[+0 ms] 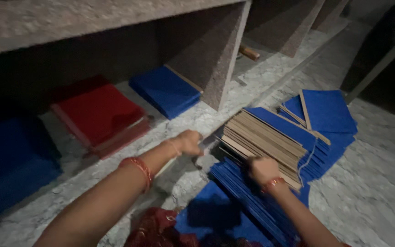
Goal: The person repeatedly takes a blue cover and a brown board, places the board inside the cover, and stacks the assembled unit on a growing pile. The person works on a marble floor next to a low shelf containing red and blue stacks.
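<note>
Boards: a leaning stack of thin tan boards point(264, 139) sits on the stone floor point(371, 192), edges up, packed tight, just beyond the person's knees.
Left hand: the left hand point(189, 142) is clenched into a fist at the near-left corner of the stack, touching or just beside it; whether it grips anything I cannot tell.
Right hand: the right hand point(262, 169) is curled over the near edge of the stack, fingers grasping the board edges where they meet the blue covers point(248, 201).
Progress: by my judgement, some way along; blue covers lie fanned out in front of and behind the stack, and more blue sheets point(325, 112) spread on the far side, while a thick block of bare boards is not yet dealt with.
Shelf: a red pile point(99, 114) and a blue pile point(163, 90) rest flat in the stone shelf point(206, 55) bays, well apart from the hands.
Materials: boards look stiff, matte and cardboard-like; covers are flat, rectangular, cloth-like; floor and shelf are speckled, rough stone.
Wrists: red bangles point(139, 167) ring both wrists.
</note>
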